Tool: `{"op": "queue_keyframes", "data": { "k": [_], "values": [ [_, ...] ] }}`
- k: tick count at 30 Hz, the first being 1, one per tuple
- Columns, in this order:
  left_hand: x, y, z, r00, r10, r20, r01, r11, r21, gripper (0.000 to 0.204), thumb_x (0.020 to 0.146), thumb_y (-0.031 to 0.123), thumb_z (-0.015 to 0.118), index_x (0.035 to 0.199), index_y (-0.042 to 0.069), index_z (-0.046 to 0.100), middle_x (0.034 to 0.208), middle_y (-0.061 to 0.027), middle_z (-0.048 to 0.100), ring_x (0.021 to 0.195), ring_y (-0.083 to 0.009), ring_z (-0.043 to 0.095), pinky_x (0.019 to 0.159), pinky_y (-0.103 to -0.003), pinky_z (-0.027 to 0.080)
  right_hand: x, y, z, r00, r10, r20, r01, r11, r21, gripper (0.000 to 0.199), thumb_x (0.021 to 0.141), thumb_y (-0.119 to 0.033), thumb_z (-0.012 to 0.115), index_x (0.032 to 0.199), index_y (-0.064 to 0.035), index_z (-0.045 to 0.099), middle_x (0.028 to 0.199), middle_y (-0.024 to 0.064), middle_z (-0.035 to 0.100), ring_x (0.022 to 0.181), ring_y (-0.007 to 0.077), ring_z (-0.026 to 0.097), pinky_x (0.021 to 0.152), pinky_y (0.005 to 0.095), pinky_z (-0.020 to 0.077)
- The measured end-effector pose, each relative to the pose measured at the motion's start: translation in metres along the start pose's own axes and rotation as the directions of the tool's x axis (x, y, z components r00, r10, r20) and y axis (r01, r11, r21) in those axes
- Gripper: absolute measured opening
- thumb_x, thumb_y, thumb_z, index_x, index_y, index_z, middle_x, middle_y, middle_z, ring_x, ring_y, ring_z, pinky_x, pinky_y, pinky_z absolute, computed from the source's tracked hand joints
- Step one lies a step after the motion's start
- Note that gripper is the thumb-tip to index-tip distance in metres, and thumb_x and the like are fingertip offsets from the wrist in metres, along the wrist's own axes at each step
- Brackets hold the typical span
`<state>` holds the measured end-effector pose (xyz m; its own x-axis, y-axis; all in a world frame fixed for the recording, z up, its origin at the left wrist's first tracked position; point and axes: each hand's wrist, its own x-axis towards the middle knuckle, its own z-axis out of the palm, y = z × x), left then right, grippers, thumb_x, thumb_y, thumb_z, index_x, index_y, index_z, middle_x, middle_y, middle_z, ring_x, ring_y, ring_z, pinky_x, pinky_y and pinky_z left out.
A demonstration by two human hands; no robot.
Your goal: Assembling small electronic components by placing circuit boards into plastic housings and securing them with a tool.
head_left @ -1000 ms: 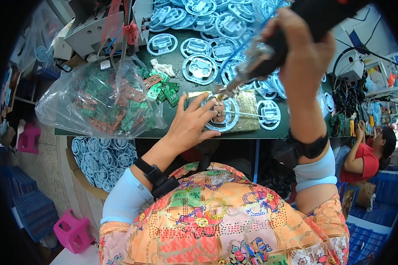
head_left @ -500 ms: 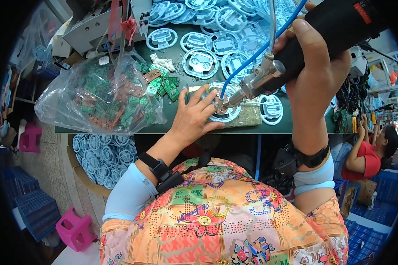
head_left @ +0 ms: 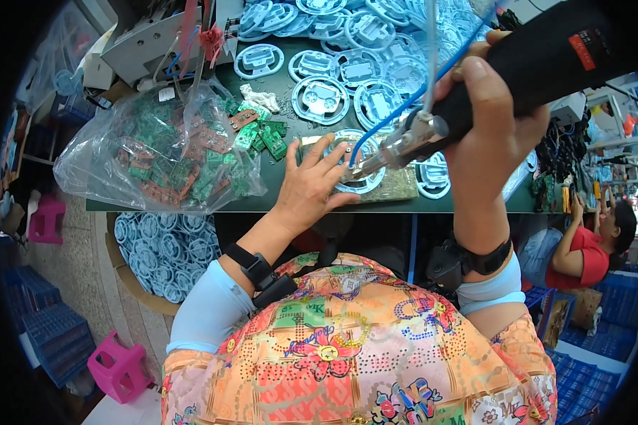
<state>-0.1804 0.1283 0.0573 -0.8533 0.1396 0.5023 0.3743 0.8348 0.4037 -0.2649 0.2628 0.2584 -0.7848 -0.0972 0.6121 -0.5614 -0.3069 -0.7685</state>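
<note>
While left hand (head_left: 310,185) lies open, fingers spread, on round white part (head_left: 353,164) on surface (head_left: 290,202), right hand (head_left: 490,120) grips black power screwdriver (head_left: 475,92), tip on part; circuit-board bag (head_left: 156,152) at 9 o'clock.

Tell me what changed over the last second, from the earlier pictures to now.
The right hand brought the black powered screwdriver down, so its metal tip now meets the round pale-blue plastic frame near the table's front edge. The left hand stayed flat on that frame, its fingers barely shifting. The clear bag of green circuit boards and the other frames on the green table kept their places.
</note>
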Motion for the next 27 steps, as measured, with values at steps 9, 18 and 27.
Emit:
{"op": "queue_keyframes", "data": {
  "k": [9,18,27],
  "values": [
    [0.008,0.006,-0.008,0.999,0.007,0.050,-0.009,0.999,0.037,0.069,0.071,0.047,0.082,0.130,0.018,0.060,0.141,-0.0070,0.055,0.138,-0.0308,0.043,0.109,-0.062,0.023,0.030,-0.019,-0.018,0.996,-0.010,0.088,0.015,0.998,-0.054,0.029,0.086,-0.007,0.065,0.110,0.0064,0.058,0.073,0.0112,0.062,0.060,0.0192,0.064,0.056,0.0307,0.0532],
    [0.013,-0.002,-0.001,0.998,0.055,0.028,-0.054,0.998,-0.021,0.054,0.072,0.044,0.081,0.107,0.007,0.062,0.134,-0.0103,0.058,0.136,-0.0297,0.044,0.107,-0.062,0.029,0.016,-0.005,-0.012,0.992,-0.012,0.124,0.026,0.993,-0.113,0.032,0.087,-0.007,0.062,0.116,0.0075,0.056,0.073,0.0107,0.061,0.061,0.0192,0.065,0.057,0.0307,0.0540],
    [0.012,-0.003,-0.001,0.999,0.037,0.034,-0.036,0.999,-0.018,0.056,0.072,0.044,0.081,0.109,0.007,0.062,0.135,-0.0090,0.057,0.136,-0.0292,0.044,0.107,-0.063,0.029,0.013,0.003,-0.011,0.993,-0.021,0.117,0.034,0.993,-0.111,0.031,0.087,-0.005,0.062,0.115,0.0074,0.056,0.076,0.0109,0.061,0.061,0.0187,0.065,0.056,0.0302,0.0536]
  ]
}}
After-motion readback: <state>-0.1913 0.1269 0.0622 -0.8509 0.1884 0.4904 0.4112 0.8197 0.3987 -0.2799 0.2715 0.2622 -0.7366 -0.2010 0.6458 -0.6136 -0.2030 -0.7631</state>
